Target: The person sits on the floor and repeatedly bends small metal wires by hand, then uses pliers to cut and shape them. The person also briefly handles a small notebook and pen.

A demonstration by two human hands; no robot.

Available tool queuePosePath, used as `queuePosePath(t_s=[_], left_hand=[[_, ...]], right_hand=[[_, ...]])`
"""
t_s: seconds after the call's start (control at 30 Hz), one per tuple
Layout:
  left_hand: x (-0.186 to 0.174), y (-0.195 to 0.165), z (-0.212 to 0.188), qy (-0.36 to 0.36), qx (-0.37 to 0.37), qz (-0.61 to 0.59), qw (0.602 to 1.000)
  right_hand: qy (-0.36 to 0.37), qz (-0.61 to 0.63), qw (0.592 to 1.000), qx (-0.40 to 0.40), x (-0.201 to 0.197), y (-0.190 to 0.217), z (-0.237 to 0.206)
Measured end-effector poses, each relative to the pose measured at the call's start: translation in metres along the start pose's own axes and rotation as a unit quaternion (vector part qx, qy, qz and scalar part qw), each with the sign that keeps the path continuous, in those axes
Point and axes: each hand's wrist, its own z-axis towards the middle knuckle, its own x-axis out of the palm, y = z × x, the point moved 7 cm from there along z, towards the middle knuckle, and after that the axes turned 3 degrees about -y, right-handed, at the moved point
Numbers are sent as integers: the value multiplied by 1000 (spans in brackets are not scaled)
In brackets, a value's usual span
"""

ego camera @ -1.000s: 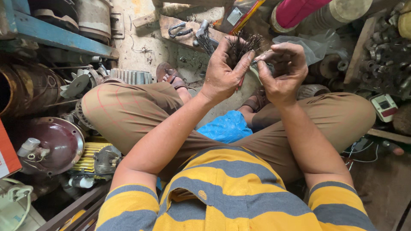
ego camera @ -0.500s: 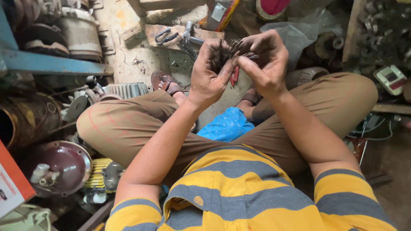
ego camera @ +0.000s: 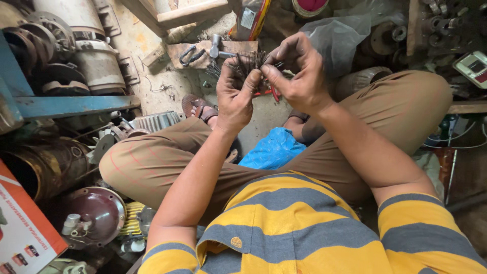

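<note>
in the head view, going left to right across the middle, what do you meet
Orange box → rusty cylinder → left hand → bundle of dark wires → right hand → clear plastic bag → small white meter

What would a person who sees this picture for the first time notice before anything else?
Probably the two hands raised at the top centre: the left hand and the right hand together pinch a tangled bundle of thin dark wires. Next comes the yellow and grey striped shirt that fills the bottom, with a bright blue plastic bag between the person's crossed legs. Rusty motor housings stand at the upper left.
</note>
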Motion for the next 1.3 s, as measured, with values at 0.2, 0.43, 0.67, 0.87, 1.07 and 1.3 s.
queuePosePath(t_s=[0.2,0.43,0.67,0.87,1.07,1.3], left_hand=[[-14,11,3,-79,-12,-55,995],[-14,11,3,-105,-70,-165,978],[-8,-1,-1,-85,-40,-69,993],[-5,-12,-1,-29,23,-122,992],[-10,-13,-3,-56,2,-94,994],[-6,-16,-4,-37,3,-129,991]], right_hand=[[-34,8,999,-8,10,7,-7],[-52,-33,997,-53,19,14,-6],[-53,-181,970,-151,19,25,-15],[-53,-113,985,-120,21,13,-16],[-28,-131,974,-183,24,14,-16],[-42,-107,985,-126,23,8,-16]])
